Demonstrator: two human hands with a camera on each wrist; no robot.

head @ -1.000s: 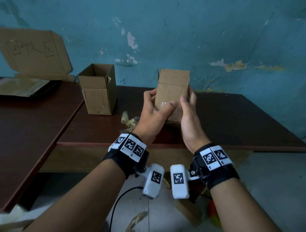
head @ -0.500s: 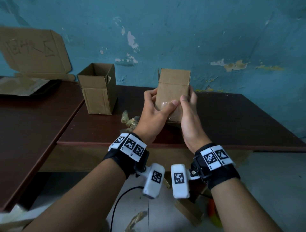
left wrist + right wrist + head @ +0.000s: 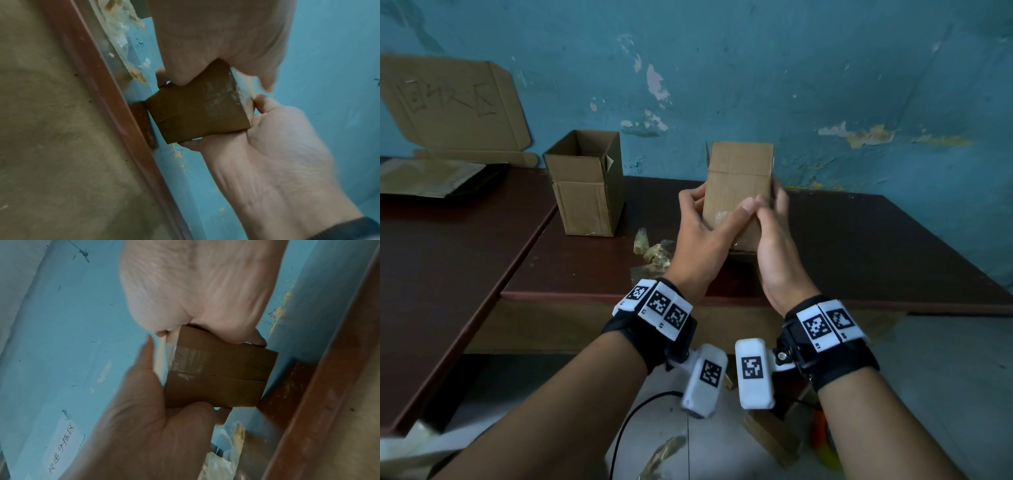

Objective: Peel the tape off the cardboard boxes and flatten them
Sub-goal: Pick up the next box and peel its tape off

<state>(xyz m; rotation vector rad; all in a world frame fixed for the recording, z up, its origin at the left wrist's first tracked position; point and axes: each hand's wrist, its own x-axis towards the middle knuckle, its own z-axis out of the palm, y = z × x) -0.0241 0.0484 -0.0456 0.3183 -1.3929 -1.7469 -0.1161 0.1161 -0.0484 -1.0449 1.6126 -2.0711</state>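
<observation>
I hold a small brown cardboard box (image 3: pixel 736 178) upright above the dark table (image 3: pixel 876 246). My left hand (image 3: pixel 705 219) grips its left side, thumb laid across the front face over a patch of clear tape (image 3: pixel 719 216). My right hand (image 3: pixel 772 212) grips the right side, and its thumb tip meets the left thumb. In the left wrist view the box (image 3: pixel 193 116) shows its closed bottom seam with a whitish tape strip (image 3: pixel 222 97). In the right wrist view the box (image 3: pixel 222 381) carries the same tape strip (image 3: pixel 187 360) between both hands.
A second box (image 3: pixel 585 185) stands with its top open at the back left of the table. Crumpled peeled tape (image 3: pixel 654 250) lies beside my left hand. Flat cardboard (image 3: pixel 448 106) leans on the blue wall above another table (image 3: pixel 448 267). Cardboard scraps lie on the floor (image 3: pixel 774 442).
My right thumb has slid left across the box front until it touches the left thumb. The box has stayed in almost the same place.
</observation>
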